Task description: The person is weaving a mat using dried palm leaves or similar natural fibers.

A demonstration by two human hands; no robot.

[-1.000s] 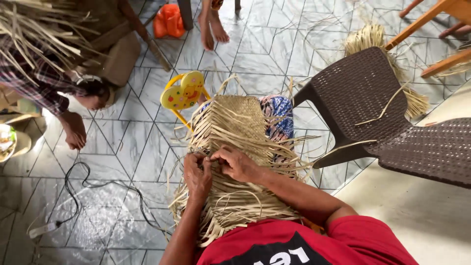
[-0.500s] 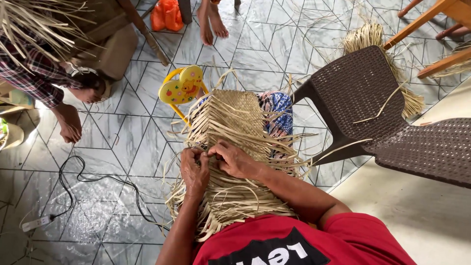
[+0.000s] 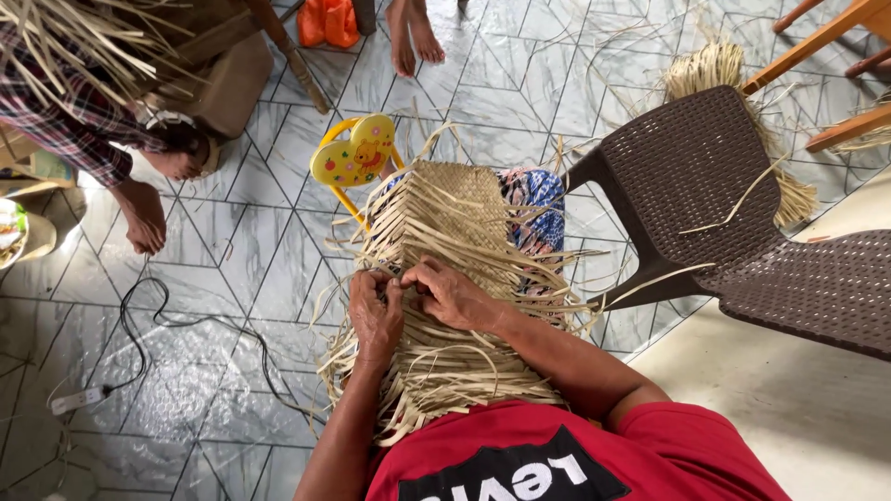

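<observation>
Grey patterned floor tiles (image 3: 232, 269) surround a brown plastic chair (image 3: 705, 186).

One head-worn camera looks steeply down, close over the woven mat (image 3: 445, 269), with the tiled floor (image 3: 232, 278) beyond.

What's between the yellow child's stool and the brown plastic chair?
In the head view, the half-woven straw mat and a blue patterned cloth lie between the yellow child's stool and the brown woven-look plastic chair.
</observation>
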